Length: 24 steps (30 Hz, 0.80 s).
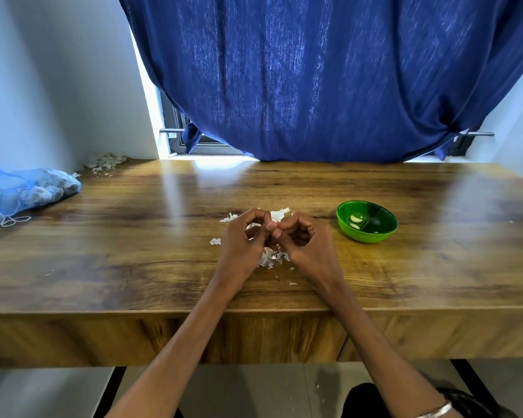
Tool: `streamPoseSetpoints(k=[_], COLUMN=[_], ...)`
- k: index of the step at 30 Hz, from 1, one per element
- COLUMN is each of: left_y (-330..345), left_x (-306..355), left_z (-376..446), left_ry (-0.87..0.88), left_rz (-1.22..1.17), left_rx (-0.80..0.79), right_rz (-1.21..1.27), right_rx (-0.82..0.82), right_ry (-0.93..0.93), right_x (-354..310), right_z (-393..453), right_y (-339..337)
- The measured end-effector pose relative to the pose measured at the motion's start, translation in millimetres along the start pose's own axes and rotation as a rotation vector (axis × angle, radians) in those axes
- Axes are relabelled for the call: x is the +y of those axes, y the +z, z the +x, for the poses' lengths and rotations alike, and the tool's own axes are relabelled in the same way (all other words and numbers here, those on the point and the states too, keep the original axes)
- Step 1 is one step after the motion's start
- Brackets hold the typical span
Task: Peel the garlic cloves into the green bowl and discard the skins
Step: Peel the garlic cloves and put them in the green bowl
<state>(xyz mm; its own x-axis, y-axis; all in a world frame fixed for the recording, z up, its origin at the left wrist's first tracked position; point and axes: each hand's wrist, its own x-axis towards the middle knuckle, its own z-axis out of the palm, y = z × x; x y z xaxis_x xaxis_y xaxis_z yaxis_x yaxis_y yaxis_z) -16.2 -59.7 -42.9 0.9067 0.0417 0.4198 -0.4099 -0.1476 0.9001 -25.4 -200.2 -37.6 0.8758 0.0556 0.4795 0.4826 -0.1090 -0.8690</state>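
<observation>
My left hand (242, 236) and my right hand (302, 241) meet over the middle of the wooden table (133, 236), fingers curled and thumbs pressed together on a small garlic clove that they almost hide. A white piece of garlic skin (277, 215) sticks up just behind the fingertips. Loose white skins (271, 257) lie scattered under and around both hands. The green bowl (384, 233) stands to the right of my right hand, with two peeled cloves (356, 219) inside.
A blue mesh bag (34, 188) with garlic lies at the table's far left. A pile of old skins (106, 161) sits in the far left corner by the wall. A blue curtain (329, 76) hangs behind the table.
</observation>
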Motion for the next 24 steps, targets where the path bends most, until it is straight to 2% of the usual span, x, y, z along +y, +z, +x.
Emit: streamPoseSetpoints(k=[5, 9, 13, 18, 24], left_y=[-3.4, -3.4, 0.2, 7.5, 5.5], left_x=[-0.2, -1.9, -2.2, 1.1, 2.8], left_z=[0.5, 0.4, -0.1, -2.4, -3.8], left_ry=[-0.028, 0.014, 0.04, 0.045, 0.076], left_rz=[0.025, 0.071, 0.079, 0.027, 0.002], left_rx=[-0.077, -0.066, -0.02, 0.113, 0.142], right_rz=[-0.067, -0.107, -0.057, -0.009, 0.029], right_rx=[0.007, 0.018, 0.044, 0.093, 0.105], right_ry=[-0.001, -0.008, 0.002, 0.036, 0.047], right_x=[3.5, 4.5, 2.6, 3.5, 6.3], right_z=[0.7, 0.5, 0.5, 2.8, 3.9], right_y=[-0.2, 0.2, 0.6, 0.2, -1.0])
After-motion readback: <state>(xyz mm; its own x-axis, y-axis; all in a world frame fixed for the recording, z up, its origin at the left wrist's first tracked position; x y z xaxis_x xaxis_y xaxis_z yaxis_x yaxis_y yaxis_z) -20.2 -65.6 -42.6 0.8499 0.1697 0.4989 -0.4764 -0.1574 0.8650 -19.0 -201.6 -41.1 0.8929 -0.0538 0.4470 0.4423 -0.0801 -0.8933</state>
